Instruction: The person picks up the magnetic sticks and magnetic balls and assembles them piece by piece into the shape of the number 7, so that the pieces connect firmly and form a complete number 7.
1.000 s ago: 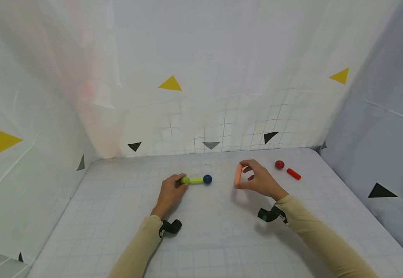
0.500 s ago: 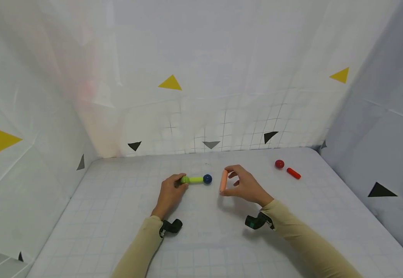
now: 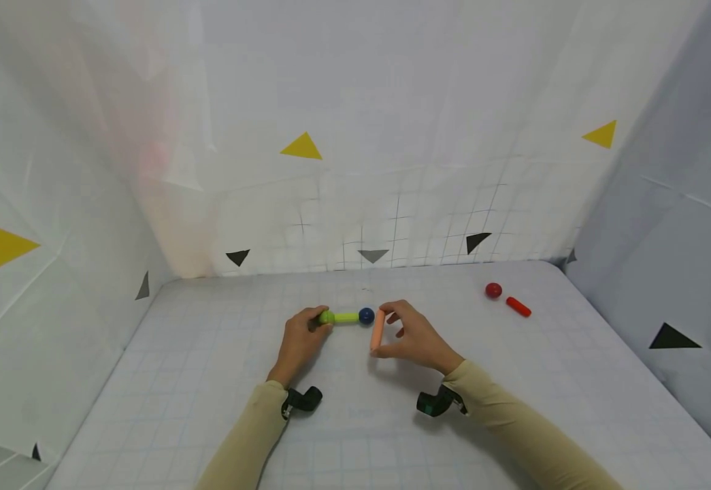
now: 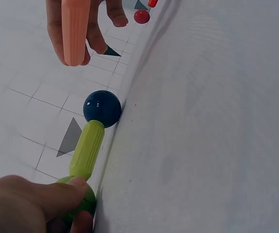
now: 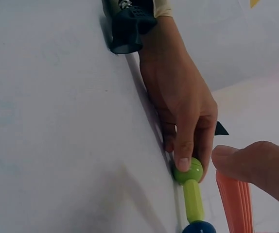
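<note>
Left of the blue ball [image 3: 366, 316], your left hand [image 3: 296, 345] grips the green ball [image 3: 327, 317], a lime rod [image 3: 346, 318] joining both balls. Just right of the blue ball, your right hand [image 3: 418, 340] pinches the orange rod [image 3: 377, 331].

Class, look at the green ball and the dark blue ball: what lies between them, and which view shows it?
A lime stick lies between the green ball and the dark blue ball; all three views show it.
</note>
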Demonstrator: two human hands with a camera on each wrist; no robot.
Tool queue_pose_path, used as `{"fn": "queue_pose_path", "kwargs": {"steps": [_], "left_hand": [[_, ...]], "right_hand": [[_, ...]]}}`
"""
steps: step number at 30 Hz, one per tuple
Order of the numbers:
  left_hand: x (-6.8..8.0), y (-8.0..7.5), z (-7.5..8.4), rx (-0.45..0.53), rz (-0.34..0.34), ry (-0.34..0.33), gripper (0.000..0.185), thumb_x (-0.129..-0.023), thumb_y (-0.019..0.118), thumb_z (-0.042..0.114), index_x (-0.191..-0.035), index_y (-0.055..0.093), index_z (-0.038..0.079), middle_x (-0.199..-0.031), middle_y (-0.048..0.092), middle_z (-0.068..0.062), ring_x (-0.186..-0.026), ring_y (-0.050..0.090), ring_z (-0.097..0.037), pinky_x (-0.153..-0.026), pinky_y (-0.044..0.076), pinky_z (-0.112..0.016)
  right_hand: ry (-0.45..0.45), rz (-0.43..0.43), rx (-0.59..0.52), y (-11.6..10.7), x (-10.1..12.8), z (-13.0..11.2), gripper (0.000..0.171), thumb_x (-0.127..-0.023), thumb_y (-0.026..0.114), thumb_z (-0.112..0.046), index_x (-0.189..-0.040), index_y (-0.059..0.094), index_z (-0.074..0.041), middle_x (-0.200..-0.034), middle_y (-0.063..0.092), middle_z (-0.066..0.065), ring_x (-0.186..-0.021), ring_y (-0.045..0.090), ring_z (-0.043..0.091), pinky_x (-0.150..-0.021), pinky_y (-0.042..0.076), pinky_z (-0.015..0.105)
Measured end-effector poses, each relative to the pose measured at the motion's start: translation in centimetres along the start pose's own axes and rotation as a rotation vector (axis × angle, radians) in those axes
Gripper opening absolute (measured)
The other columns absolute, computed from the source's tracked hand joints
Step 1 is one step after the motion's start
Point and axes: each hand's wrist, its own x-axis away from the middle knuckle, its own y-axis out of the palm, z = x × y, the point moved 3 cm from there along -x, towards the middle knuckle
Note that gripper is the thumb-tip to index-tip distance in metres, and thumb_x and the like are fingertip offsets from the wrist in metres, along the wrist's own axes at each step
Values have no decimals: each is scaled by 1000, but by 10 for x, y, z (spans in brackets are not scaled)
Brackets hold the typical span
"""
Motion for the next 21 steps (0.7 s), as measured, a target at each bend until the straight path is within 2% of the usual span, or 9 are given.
{"fn": "queue_pose_path", "kwargs": {"steps": [10,17,21], "left_hand": [[0,1,0,8,3,10,40,-93,79,3,-132,70,0,-124,70,-15,-113,65,-28,-94,54,-45],[0,3,-2,1,-17,-38,44,-95,78,8,-137,68,4,-128,69,-10,-121,62,-25,-103,50,-44],[0,2,-2,-5,-5,-22,43,-94,79,6,-135,68,3,-125,69,-11,-118,63,-26,-101,51,-45]], "right_hand": [[-44,-13,39,18,-2,2,84,-75,96,-31,-142,55,-1,-131,56,7,-113,59,26,-83,56,38],[-64,-10,73,25,-1,1,79,-77,95,-29,-139,55,-1,-132,54,10,-113,59,29,-82,56,38],[-73,-16,93,31,-2,3,81,-77,96,-31,-140,55,-1,-131,53,10,-113,59,27,-81,56,35]]}}
